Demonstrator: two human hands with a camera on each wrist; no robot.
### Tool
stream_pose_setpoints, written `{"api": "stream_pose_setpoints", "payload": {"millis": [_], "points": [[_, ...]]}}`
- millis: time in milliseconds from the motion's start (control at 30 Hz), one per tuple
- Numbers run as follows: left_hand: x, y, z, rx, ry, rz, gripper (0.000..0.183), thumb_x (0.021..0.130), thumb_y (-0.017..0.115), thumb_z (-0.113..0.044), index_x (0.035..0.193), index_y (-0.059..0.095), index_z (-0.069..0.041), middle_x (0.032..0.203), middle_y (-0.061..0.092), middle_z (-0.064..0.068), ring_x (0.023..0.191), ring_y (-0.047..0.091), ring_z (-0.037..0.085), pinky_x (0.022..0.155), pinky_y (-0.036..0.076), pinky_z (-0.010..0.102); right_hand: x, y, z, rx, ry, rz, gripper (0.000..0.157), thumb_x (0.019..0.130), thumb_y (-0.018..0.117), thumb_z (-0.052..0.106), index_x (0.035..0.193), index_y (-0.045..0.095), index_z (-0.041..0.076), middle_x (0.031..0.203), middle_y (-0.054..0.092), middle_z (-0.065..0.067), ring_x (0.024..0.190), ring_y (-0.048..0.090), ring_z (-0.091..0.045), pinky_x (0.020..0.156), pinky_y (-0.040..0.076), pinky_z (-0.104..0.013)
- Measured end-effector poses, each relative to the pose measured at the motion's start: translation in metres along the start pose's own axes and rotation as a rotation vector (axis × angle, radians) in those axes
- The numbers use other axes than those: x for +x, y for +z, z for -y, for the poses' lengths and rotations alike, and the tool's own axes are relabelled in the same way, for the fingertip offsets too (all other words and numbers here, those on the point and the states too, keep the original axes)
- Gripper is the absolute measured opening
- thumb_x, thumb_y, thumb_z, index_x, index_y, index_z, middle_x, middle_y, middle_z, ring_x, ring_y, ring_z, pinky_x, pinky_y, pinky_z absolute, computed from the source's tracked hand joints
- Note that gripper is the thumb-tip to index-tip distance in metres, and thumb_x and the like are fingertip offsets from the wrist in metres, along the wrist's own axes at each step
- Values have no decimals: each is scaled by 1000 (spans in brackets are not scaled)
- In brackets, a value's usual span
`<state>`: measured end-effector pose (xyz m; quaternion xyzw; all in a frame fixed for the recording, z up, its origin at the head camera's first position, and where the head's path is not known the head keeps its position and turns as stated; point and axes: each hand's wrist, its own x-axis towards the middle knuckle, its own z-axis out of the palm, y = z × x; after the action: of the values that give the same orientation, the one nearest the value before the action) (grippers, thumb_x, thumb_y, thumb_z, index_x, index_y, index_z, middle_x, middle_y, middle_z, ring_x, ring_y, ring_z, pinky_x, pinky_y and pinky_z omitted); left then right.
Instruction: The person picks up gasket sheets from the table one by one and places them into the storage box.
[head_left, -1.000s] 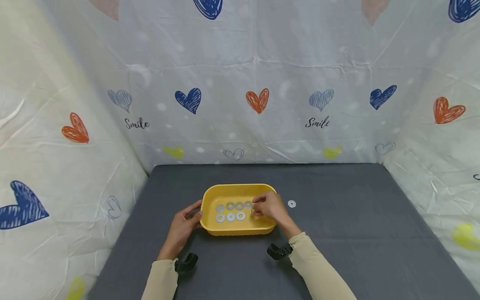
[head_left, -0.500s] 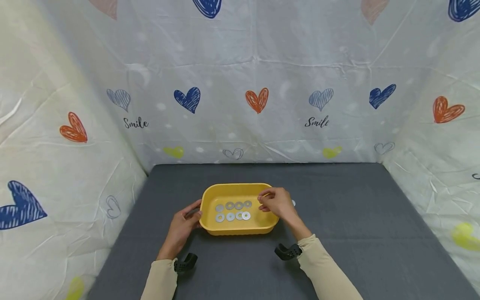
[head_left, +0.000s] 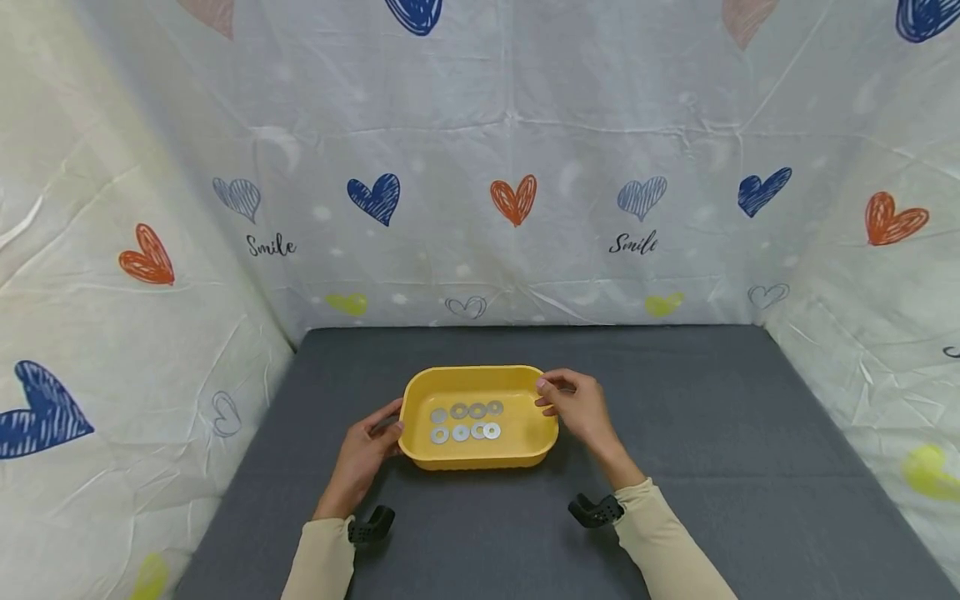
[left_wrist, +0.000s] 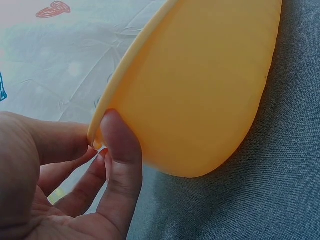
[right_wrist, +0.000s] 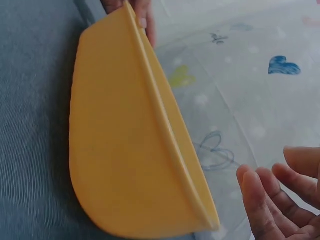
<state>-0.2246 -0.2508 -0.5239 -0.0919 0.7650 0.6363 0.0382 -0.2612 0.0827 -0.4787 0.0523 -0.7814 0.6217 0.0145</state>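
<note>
A yellow plastic tray [head_left: 525,450] sits on the dark table, with several flat metal washers [head_left: 461,433] in two rows on its floor. In the front row, the rightmost washer [head_left: 491,431] overlaps its neighbour. My left hand [head_left: 363,458] holds the tray's left end, thumb against the outer wall and fingers at the rim, as the left wrist view shows. Over the tray's right rim hovers my right hand [head_left: 581,408], fingers loosely bent; nothing shows between them in the right wrist view, where the hand [right_wrist: 285,200] appears apart from the tray wall.
Dark grey cloth covers the table [head_left: 712,433]. A white curtain [head_left: 450,258] printed with hearts hangs behind it and along both sides. Black wrist mounts [head_left: 596,510] sit on both forearms.
My right hand let a washer down at the right end of the front row, then moved right to the tray's rim. It now covers where a loose washer lay. My left hand stayed.
</note>
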Motion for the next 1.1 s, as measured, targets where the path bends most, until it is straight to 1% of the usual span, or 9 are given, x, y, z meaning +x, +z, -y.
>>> {"api": "stream_pose_setpoints", "payload": {"millis": [100,133,233,333,433,533,733,900,1100], "points": [[0,1,-1,4,-1,-1,49,101,57,-14,148,46,-18,145,52,11,104,65,24,75,56,26,-1,-8,-2,-24,-17,-4,26,94,68,24,110,71,4,100,72,-14,85,73,-30,69,60,-42],[0,1,-1,3,-3,-2,49,101,56,-14,148,46,-18,144,52,11,103,65,24,75,56,27,-2,-9,-1,-42,-18,-5,26,94,67,24,110,71,4,101,72,-14,87,72,-31,69,60,-42],[-1,0,0,-5,-2,4,49,101,56,-14,148,46,-18,143,54,12,102,66,23,75,56,28,-3,-13,-6,-72,-53,-1,27,95,67,23,111,70,2,101,72,-16,90,71,-34,72,58,-48],[-2,0,1,-5,0,8,49,100,57,-15,148,46,-19,141,55,12,100,66,22,76,56,29,-4,-15,-10,-125,-87,-13,26,94,68,23,111,71,4,102,73,-13,93,70,-31,77,59,-43],[-2,1,1,-4,-2,6,49,100,57,-15,148,46,-19,141,55,11,100,66,21,76,56,29,-4,-20,-18,-191,-129,-27,25,93,69,26,111,73,8,104,73,-7,96,69,-24,85,57,-41],[-1,1,0,-1,3,4,49,101,57,-16,148,46,-19,142,54,10,101,65,20,76,56,28,-4,-25,-23,-227,-153,-39,25,93,69,25,112,72,9,107,73,-5,100,68,-22,90,55,-42],[-1,1,0,-4,-5,0,48,100,57,-17,147,47,-19,138,58,14,97,66,19,76,56,28,-6,-37,-33,-274,-152,-55,28,93,70,25,117,72,11,109,70,-5,103,65,-23,92,52,-45],[0,2,-1,-2,-3,2,49,100,57,-16,148,46,-19,143,54,10,103,65,22,75,55,26,-4,-46,-42,-347,-172,-67,30,92,71,26,118,72,13,105,69,-4,98,65,-22,87,52,-42],[1,1,-1,9,-15,-11,49,100,57,-16,148,46,-19,145,52,9,102,64,22,75,55,26,0,-56,-51,-385,-188,-74,31,88,74,21,118,73,13,104,69,-7,97,65,-25,87,53,-47]]}}
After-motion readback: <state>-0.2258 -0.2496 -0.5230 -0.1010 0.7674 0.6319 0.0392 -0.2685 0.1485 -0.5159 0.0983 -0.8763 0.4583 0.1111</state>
